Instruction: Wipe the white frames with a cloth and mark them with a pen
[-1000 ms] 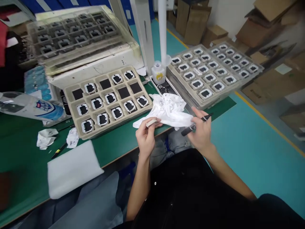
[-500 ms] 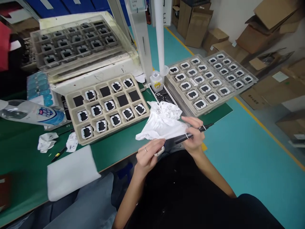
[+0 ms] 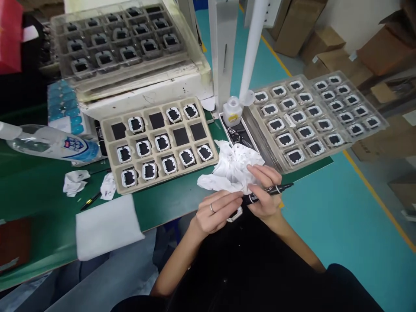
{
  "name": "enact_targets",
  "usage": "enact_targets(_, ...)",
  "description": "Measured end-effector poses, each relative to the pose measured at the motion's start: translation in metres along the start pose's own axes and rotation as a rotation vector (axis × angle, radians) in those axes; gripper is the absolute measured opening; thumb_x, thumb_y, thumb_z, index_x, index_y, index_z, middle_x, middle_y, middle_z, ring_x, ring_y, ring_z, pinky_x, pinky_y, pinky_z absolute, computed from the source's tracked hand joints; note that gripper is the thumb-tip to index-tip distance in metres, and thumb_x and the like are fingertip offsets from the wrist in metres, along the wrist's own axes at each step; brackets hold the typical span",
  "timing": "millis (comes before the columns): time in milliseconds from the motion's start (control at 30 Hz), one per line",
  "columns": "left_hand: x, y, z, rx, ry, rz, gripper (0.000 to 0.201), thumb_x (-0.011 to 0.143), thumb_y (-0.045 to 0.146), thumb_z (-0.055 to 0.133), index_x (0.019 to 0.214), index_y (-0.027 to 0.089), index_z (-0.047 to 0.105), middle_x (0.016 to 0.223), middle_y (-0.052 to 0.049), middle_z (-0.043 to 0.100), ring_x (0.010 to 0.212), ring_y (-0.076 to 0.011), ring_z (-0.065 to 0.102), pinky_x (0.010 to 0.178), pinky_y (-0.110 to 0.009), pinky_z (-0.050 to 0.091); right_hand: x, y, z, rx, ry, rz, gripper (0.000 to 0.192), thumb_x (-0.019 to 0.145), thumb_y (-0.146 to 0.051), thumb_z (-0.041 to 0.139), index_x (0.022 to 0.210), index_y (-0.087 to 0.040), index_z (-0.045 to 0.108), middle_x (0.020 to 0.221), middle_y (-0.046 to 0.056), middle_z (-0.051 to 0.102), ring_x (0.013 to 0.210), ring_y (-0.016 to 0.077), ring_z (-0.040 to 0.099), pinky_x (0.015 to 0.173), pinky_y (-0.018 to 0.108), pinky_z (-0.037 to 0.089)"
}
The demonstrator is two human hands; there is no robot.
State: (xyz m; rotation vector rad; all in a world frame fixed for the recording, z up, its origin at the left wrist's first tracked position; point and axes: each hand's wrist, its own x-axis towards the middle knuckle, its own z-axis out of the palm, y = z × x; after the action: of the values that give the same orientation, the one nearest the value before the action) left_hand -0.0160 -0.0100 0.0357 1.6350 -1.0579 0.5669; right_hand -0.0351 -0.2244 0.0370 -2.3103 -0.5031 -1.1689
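My left hand [image 3: 216,212] is closed around a small white-framed square part [image 3: 236,215], whose lower edge shows below the fingers. In my right hand [image 3: 264,197] is a black marker pen [image 3: 268,190], its dark end pointing right. The thumb and fingers of both hands almost meet, and a crumpled white cloth [image 3: 232,167] with dark specks lies against the right fingertips. Left of the cloth, a beige tray [image 3: 167,177] holds similar white-framed parts in most pockets; several pockets show only black foam.
Stacked clear trays [image 3: 286,167] of parts stand at the right by a small white bottle [image 3: 232,113]. More trays [image 3: 130,73] sit on a box behind. A clear plastic bottle [image 3: 48,145], paper scraps [image 3: 75,182] and a folded white cloth [image 3: 108,229] lie left. Cardboard boxes [image 3: 328,43] crowd the floor.
My hands have come together, the left moving right toward the marker. The right fingers now press on the cloth. The camera view has shifted, so the trays appear further right.
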Motion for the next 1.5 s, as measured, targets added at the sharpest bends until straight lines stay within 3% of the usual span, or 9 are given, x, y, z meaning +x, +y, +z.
enact_targets(200,-0.019,0.009,0.006,-0.037,-0.063,-0.082,0.039,0.108,0.009,0.065,0.146,0.014,0.073,0.131,-0.021,0.086,0.119,-0.0325,0.086,0.092,-0.044,0.076,-0.009,0.014,0.012,0.235,0.146,0.154,0.006,0.104,-0.036,0.058,0.107,-0.038,0.053,0.142,0.000,0.081,0.123,0.0337,0.080,0.091,0.067,0.070)
enact_targets(300,-0.031,0.010,0.013,-0.046,-0.046,-0.113,0.041,0.110,0.012,0.061,0.149,0.016,0.072,0.133,-0.020,0.085,0.129,-0.0364,0.082,0.098,-0.051,0.077,-0.007,0.017,0.019,0.335,0.226,0.210,0.019,0.105,-0.046,0.063,0.104,-0.036,0.047,0.136,0.003,0.083,0.119,0.0361,0.083,0.088,0.067,0.070)
enact_targets(533,-0.041,-0.005,0.012,0.113,0.330,-0.346,0.031,0.110,0.016,0.064,0.135,0.024,0.080,0.122,-0.013,0.089,0.116,-0.0352,0.087,0.099,-0.057,0.076,0.032,0.013,0.023,0.511,0.362,0.476,0.032,0.109,-0.045,0.068,0.105,-0.033,0.038,0.118,0.007,0.085,0.090,0.0295,0.086,0.077,0.049,0.071)
enact_targets(700,-0.028,-0.012,0.007,0.108,0.465,-0.450,0.027,0.108,0.011,0.069,0.127,0.023,0.085,0.120,-0.009,0.089,0.111,-0.0307,0.089,0.102,-0.050,0.074,0.043,0.035,0.017,0.468,0.246,0.359,0.019,0.105,-0.027,0.067,0.106,-0.031,0.048,0.121,0.009,0.084,0.107,0.0311,0.083,0.093,0.056,0.069)
enact_targets(833,-0.011,-0.007,0.019,-0.031,0.396,-0.504,0.033,0.109,0.007,0.065,0.132,0.023,0.083,0.126,-0.010,0.088,0.116,-0.0285,0.087,0.102,-0.044,0.073,0.037,0.056,0.011,0.271,0.081,0.129,0.026,0.097,-0.007,0.063,0.105,-0.031,0.057,0.106,0.004,0.079,0.104,0.0284,0.074,0.088,0.051,0.066)
enact_targets(1000,0.013,-0.005,0.037,-0.202,0.312,-0.491,0.040,0.110,0.004,0.062,0.139,0.024,0.080,0.136,-0.010,0.086,0.121,-0.0267,0.086,0.104,-0.041,0.071,0.030,0.061,0.003,0.065,-0.104,0.015,0.035,0.089,0.001,0.067,0.106,-0.029,0.061,0.096,0.004,0.069,0.100,0.0264,0.067,0.085,0.045,0.064)
enact_targets(1133,0.024,-0.008,0.040,-0.334,0.248,-0.543,0.034,0.113,0.009,0.060,0.137,0.023,0.080,0.129,-0.009,0.088,0.131,-0.0290,0.082,0.107,-0.041,0.070,0.022,0.060,0.000,0.101,-0.068,0.021,0.037,0.087,0.000,0.073,0.108,-0.030,0.062,0.096,0.003,0.066,0.101,0.0258,0.067,0.086,0.046,0.067)
enact_targets(1333,0.022,-0.006,0.039,-0.293,0.176,-0.499,0.036,0.112,0.007,0.061,0.138,0.022,0.079,0.130,-0.010,0.087,0.117,-0.0240,0.087,0.104,-0.035,0.070,0.019,0.056,0.003,0.242,0.071,0.152,0.040,0.090,-0.008,0.075,0.119,-0.033,0.063,0.104,0.004,0.073,0.100,0.0277,0.072,0.086,0.052,0.070)
enact_targets(1500,0.023,-0.003,0.041,-0.189,0.249,-0.489,0.035,0.111,0.006,0.061,0.137,0.021,0.079,0.126,-0.009,0.088,0.117,-0.0237,0.086,0.101,-0.035,0.070,0.032,0.054,0.000,0.257,0.009,0.165,0.034,0.094,-0.013,0.073,0.121,-0.032,0.063,0.118,0.009,0.082,0.112,0.0325,0.077,0.092,0.056,0.069)
